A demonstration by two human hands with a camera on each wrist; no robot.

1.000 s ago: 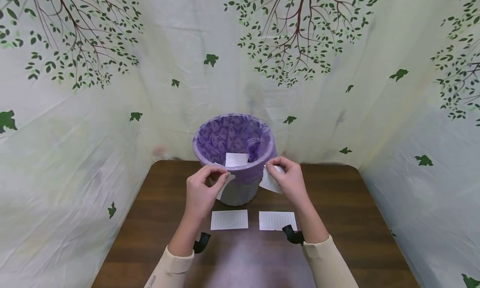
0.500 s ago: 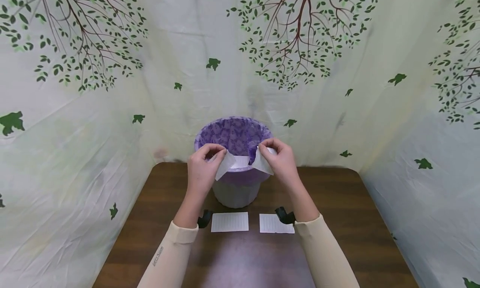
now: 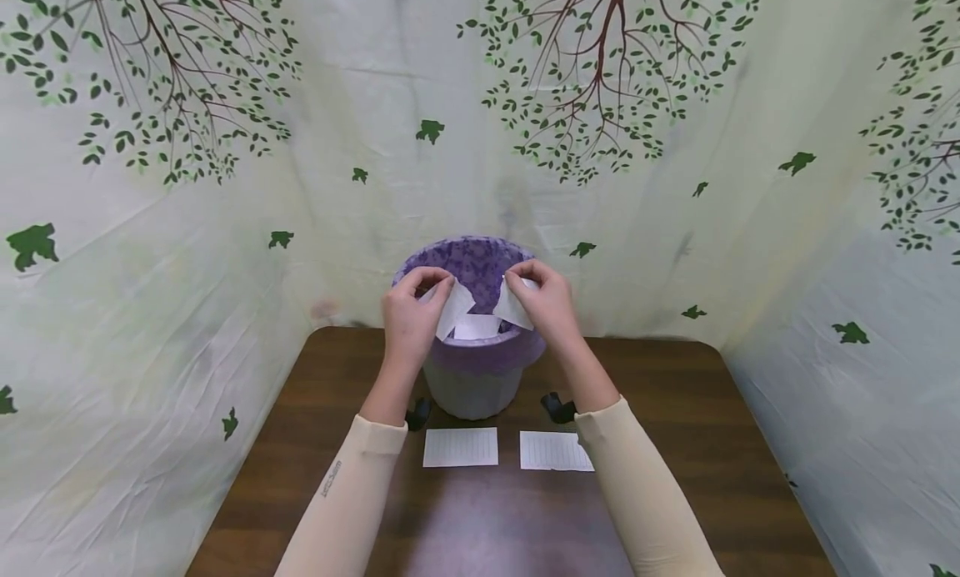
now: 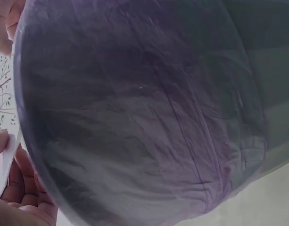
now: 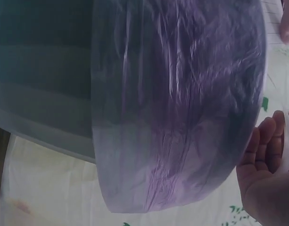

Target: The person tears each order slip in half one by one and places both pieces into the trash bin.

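While the left hand (image 3: 408, 312) pinches the left paper scrap (image 3: 456, 308) and the right hand (image 3: 550, 306) pinches the right paper scrap (image 3: 512, 308), both hang downward from the fingers at the mouth of the lined bin (image 3: 474, 385), inner edges facing across a gap; the white paper (image 3: 477, 327) inside lies below and between, neither hand clearly nearer

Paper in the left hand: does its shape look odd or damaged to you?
Yes. In the head view, the paper in the left hand looks torn: its edge facing the right hand is ragged.
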